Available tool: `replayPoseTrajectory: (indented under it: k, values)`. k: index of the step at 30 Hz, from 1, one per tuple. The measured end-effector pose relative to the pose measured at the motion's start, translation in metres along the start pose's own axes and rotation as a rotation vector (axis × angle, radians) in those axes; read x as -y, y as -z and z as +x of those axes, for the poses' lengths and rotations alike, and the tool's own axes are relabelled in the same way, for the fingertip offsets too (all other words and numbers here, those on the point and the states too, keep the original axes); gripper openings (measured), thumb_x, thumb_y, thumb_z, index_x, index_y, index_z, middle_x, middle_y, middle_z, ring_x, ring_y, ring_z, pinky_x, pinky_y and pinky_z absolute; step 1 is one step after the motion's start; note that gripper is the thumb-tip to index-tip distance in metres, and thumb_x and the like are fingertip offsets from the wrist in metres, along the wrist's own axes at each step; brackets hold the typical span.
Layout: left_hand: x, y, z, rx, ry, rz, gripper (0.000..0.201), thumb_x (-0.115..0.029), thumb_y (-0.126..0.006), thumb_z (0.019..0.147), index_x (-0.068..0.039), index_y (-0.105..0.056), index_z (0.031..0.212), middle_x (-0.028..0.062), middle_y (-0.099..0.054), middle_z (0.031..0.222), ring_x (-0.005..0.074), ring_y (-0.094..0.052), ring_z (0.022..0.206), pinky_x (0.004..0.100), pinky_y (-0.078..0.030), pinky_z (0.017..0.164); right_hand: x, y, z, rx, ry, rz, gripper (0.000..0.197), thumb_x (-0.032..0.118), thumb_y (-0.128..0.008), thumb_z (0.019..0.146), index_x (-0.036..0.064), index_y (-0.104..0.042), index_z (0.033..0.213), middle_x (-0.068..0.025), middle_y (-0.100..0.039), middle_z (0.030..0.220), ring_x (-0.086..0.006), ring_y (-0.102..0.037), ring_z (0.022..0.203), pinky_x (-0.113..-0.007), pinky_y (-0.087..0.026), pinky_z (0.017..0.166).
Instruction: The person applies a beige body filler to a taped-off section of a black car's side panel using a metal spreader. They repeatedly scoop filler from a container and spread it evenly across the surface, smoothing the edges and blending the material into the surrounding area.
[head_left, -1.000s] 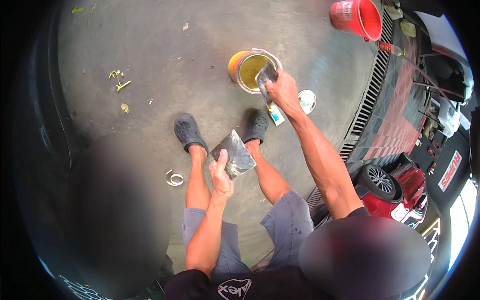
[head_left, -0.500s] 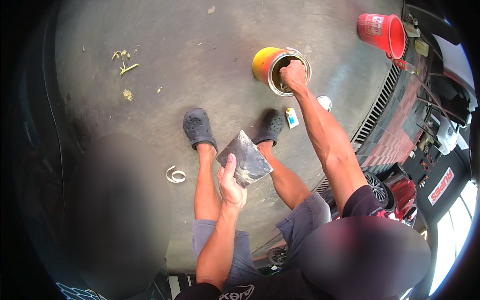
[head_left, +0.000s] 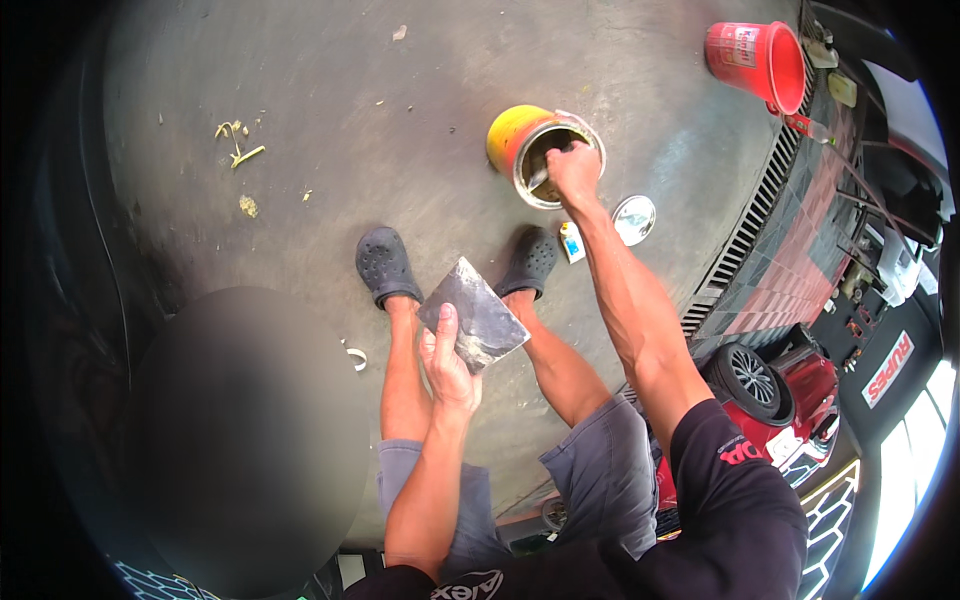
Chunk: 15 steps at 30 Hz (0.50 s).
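Peripherally, a round lid (head_left: 637, 220) lay near the yellow can (head_left: 508, 136). At its mouth — contents partly blocked from view — the right hand (head_left: 575, 175) clenched a scraper (head_left: 539, 179); the left hand (head_left: 452, 370) grasped a dark plate (head_left: 485, 312).

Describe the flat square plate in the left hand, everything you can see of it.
The plate is thin, flat and roughly square, dark grey with cloudy paler patches and cream-coloured smears toward its near corner. Its edges look pale and worn; the material is hard to tell. One corner points away from the person. The left hand grips it at the left, thumb lying on the upper face; the underside is hidden. From above, it appears mostly between the lower legs.
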<state>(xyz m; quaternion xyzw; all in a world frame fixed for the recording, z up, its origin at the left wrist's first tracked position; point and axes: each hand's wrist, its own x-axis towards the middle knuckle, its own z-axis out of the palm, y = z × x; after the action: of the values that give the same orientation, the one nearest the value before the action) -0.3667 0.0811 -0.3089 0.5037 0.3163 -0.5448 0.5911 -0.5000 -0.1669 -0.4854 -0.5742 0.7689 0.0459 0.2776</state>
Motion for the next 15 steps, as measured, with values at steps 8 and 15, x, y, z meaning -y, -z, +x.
replayPoseTrajectory:
  k: [8, 15]
  values:
    - [0.012, -0.027, -0.002, -0.024, -0.007, 0.104, 0.024, -0.025, -0.063, 0.105, -0.006, -0.061, 0.121, 0.0041, -0.069, 0.11, 0.0152, -0.068, 0.099, 0.0336, -0.055, 0.089, -0.011, -0.015, 0.008, 0.078, -0.199, 0.224, 0.027, 0.01, -0.068, 0.079, -0.0107, -0.072, 0.096, -0.032, -0.073, 0.099, -0.0432, -0.073, 0.097, -0.047, -0.056, 0.09]
    - [0.027, -0.018, 0.006, -0.039, 0.001, 0.114, 0.029, -0.026, -0.064, 0.105, -0.004, -0.06, 0.125, 0.0054, -0.068, 0.114, 0.0161, -0.067, 0.102, 0.0346, -0.054, 0.092, -0.007, -0.02, 0.01, 0.08, -0.229, 0.223, 0.025, 0.006, -0.064, 0.078, -0.0129, -0.072, 0.092, -0.0318, -0.074, 0.097, -0.0395, -0.074, 0.093, -0.044, -0.056, 0.085]
